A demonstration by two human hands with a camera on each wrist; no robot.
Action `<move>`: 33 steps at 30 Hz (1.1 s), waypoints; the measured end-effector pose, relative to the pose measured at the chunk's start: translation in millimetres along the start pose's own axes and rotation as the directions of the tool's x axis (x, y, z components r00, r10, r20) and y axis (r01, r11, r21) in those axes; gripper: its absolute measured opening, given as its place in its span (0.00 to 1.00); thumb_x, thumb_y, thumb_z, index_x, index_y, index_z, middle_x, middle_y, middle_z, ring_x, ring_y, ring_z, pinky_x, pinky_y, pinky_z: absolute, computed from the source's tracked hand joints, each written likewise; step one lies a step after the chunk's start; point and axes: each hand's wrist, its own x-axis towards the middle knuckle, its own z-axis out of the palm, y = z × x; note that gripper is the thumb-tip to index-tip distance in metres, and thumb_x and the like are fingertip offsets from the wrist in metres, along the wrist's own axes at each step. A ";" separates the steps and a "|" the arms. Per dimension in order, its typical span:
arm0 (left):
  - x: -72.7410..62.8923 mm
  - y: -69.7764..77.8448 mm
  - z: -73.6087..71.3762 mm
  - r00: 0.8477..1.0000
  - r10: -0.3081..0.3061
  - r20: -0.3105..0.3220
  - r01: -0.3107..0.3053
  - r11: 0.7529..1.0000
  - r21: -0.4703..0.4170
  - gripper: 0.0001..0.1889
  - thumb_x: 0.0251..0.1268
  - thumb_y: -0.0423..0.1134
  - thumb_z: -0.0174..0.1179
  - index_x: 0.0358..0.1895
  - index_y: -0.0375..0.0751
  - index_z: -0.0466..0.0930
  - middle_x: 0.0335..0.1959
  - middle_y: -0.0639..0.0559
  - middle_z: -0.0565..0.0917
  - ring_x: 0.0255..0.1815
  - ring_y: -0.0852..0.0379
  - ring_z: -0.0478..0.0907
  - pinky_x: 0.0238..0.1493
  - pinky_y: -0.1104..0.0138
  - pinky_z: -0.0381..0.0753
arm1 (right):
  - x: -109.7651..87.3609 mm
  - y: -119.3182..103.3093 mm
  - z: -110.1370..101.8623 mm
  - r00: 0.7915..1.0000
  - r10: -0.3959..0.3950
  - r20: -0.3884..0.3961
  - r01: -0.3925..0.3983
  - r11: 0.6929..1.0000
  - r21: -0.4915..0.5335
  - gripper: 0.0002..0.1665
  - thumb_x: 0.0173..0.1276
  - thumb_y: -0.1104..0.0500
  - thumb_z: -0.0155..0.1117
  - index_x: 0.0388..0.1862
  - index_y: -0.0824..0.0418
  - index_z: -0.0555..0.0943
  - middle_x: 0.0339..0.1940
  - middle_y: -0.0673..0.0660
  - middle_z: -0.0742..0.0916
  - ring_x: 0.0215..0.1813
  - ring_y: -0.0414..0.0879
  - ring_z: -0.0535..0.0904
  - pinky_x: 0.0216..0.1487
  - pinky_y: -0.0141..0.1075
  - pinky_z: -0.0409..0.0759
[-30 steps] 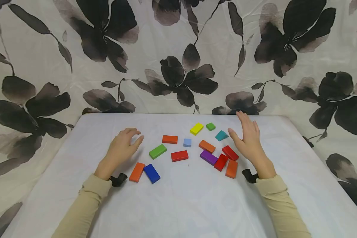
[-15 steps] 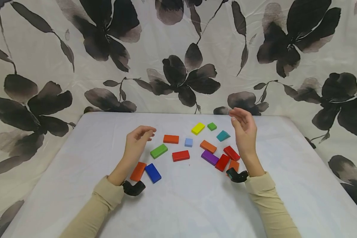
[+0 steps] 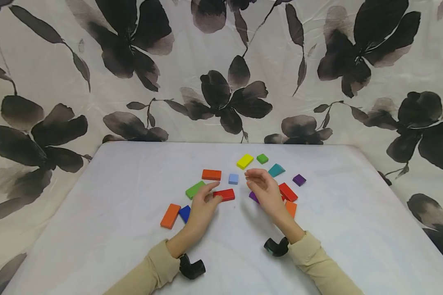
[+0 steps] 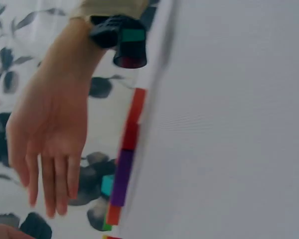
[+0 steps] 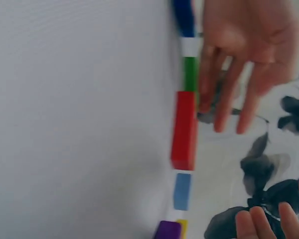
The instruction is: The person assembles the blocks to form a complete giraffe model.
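My left hand point(image 3: 203, 205) hovers over the table with relaxed fingers, its fingertips overlapping a red block point(image 3: 227, 194) in the head view. It partly covers a blue block point(image 3: 184, 213) and a green block point(image 3: 194, 190). Close by lies a small light blue block point(image 3: 233, 179). Loosely bent, the fingers of my right hand point(image 3: 267, 192) hold nothing and hide most of a purple block point(image 3: 253, 197); the orange block near it is hidden. In the right wrist view, the left hand point(image 5: 249, 55) hangs with fingers extended beside the row of blocks.
Around the hands lie a vermilion block point(image 3: 211, 174), a yellow block point(image 3: 245, 161), a teal wedge point(image 3: 276, 170), a small purple block point(image 3: 299, 180), a red block point(image 3: 288, 191) and orange blocks point(image 3: 170, 216). A floral cloth point(image 3: 214, 98) hangs behind the white table point(image 3: 229, 262).
Both hands have moved inward towards each other and nearer the body. The small purple block at the right, earlier behind the right hand, now shows. The visible blocks keep their places.
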 end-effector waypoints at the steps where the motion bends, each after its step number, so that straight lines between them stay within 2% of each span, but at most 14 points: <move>1: -1.8 -2.5 4.4 1.000 0.022 0.022 -0.022 0.999 0.037 0.24 0.67 0.30 0.56 0.67 0.36 0.73 0.69 0.42 0.69 0.72 0.41 0.61 0.69 0.47 0.62 | -2.2 3.2 1.1 1.000 0.006 0.024 -0.004 0.997 -0.079 0.18 0.72 0.64 0.60 0.60 0.64 0.75 0.60 0.62 0.81 0.63 0.54 0.76 0.64 0.44 0.73; 3: -3.1 -7.2 11.3 0.995 0.078 0.058 -0.085 0.990 0.117 0.26 0.66 0.29 0.57 0.68 0.37 0.72 0.72 0.42 0.65 0.77 0.39 0.52 0.71 0.41 0.54 | -4.6 9.1 1.5 0.998 0.006 0.060 0.008 0.972 -0.233 0.19 0.69 0.62 0.63 0.59 0.62 0.76 0.60 0.61 0.80 0.63 0.55 0.75 0.65 0.49 0.72; 5: -3.2 -9.3 15.5 0.986 0.148 0.080 -0.160 0.974 0.160 0.28 0.63 0.27 0.58 0.68 0.36 0.72 0.73 0.40 0.63 0.78 0.37 0.45 0.70 0.36 0.49 | -6.4 12.2 0.5 0.998 -0.003 0.066 0.028 0.924 -0.380 0.20 0.66 0.61 0.67 0.56 0.61 0.78 0.57 0.59 0.80 0.62 0.55 0.75 0.63 0.53 0.73; 7: -2.3 -11.3 18.2 0.975 0.203 0.094 -0.217 0.959 0.181 0.28 0.60 0.26 0.58 0.67 0.34 0.72 0.73 0.38 0.63 0.78 0.34 0.40 0.69 0.33 0.46 | -6.9 12.6 -1.2 0.998 -0.004 0.060 0.032 0.870 -0.492 0.20 0.63 0.61 0.68 0.54 0.62 0.80 0.54 0.59 0.79 0.59 0.55 0.74 0.59 0.52 0.75; 9: -1.0 -13.2 20.1 0.967 0.236 0.097 -0.251 0.949 0.191 0.29 0.58 0.25 0.59 0.66 0.33 0.73 0.73 0.36 0.63 0.78 0.33 0.39 0.68 0.32 0.45 | -7.2 11.3 -3.3 0.999 0.011 0.040 0.013 0.825 -0.565 0.20 0.61 0.61 0.70 0.52 0.63 0.80 0.50 0.59 0.78 0.56 0.54 0.72 0.56 0.51 0.76; 11: 0.7 -17.2 21.6 0.966 0.237 0.100 -0.253 0.944 0.212 0.28 0.59 0.26 0.59 0.66 0.33 0.73 0.73 0.35 0.62 0.78 0.33 0.38 0.68 0.32 0.45 | -7.3 9.6 -5.8 0.999 0.032 0.024 -0.010 0.783 -0.622 0.19 0.60 0.61 0.71 0.50 0.63 0.81 0.48 0.59 0.78 0.55 0.54 0.71 0.53 0.49 0.76; 14: 3.3 -23.9 22.9 0.967 0.226 0.119 -0.250 0.932 0.263 0.27 0.61 0.29 0.61 0.66 0.33 0.74 0.73 0.35 0.60 0.77 0.33 0.41 0.69 0.34 0.49 | -7.4 9.8 -10.9 0.997 0.068 0.028 -0.031 0.732 -0.681 0.18 0.58 0.62 0.72 0.47 0.63 0.82 0.44 0.60 0.78 0.50 0.54 0.71 0.49 0.48 0.75; 16: 4.3 -27.9 23.1 0.960 0.243 0.142 -0.275 0.913 0.300 0.25 0.62 0.29 0.61 0.65 0.31 0.74 0.71 0.34 0.61 0.76 0.33 0.44 0.69 0.36 0.52 | -7.6 10.9 -13.9 0.996 0.084 0.042 -0.030 0.711 -0.703 0.16 0.57 0.64 0.72 0.45 0.63 0.83 0.42 0.60 0.79 0.48 0.54 0.72 0.49 0.47 0.75; 19: 4.7 -31.1 22.0 0.939 0.302 0.164 -0.341 0.880 0.329 0.22 0.64 0.27 0.61 0.61 0.28 0.76 0.66 0.34 0.66 0.72 0.34 0.52 0.68 0.40 0.58 | -7.8 11.3 -17.6 0.993 0.094 0.069 -0.017 0.702 -0.712 0.11 0.57 0.67 0.71 0.40 0.61 0.83 0.40 0.59 0.79 0.44 0.53 0.73 0.49 0.47 0.77; 23: 6.4 -34.3 19.5 0.923 0.361 0.135 -0.386 0.849 0.362 0.19 0.62 0.23 0.61 0.57 0.28 0.80 0.57 0.37 0.75 0.64 0.39 0.66 0.61 0.48 0.71 | -5.5 11.8 -22.0 0.992 0.093 0.082 -0.011 0.722 -0.692 0.08 0.57 0.69 0.73 0.34 0.61 0.84 0.39 0.58 0.80 0.42 0.53 0.75 0.46 0.47 0.79; 26: 6.3 -35.4 16.9 0.918 0.377 0.124 -0.396 0.838 0.376 0.18 0.61 0.21 0.62 0.56 0.28 0.81 0.53 0.39 0.79 0.59 0.41 0.72 0.56 0.51 0.76 | -2.5 13.6 -25.3 0.991 0.104 0.088 -0.017 0.734 -0.679 0.11 0.56 0.68 0.76 0.38 0.62 0.86 0.37 0.57 0.80 0.41 0.52 0.75 0.43 0.43 0.77; 33: 0.9 -38.7 8.1 0.909 0.379 0.176 -0.418 0.818 0.395 0.18 0.61 0.20 0.61 0.55 0.30 0.83 0.52 0.42 0.79 0.58 0.44 0.73 0.58 0.51 0.75 | 2.4 16.8 -28.2 0.985 0.122 0.122 -0.009 0.742 -0.671 0.20 0.56 0.65 0.77 0.50 0.64 0.86 0.36 0.56 0.80 0.39 0.49 0.74 0.40 0.38 0.72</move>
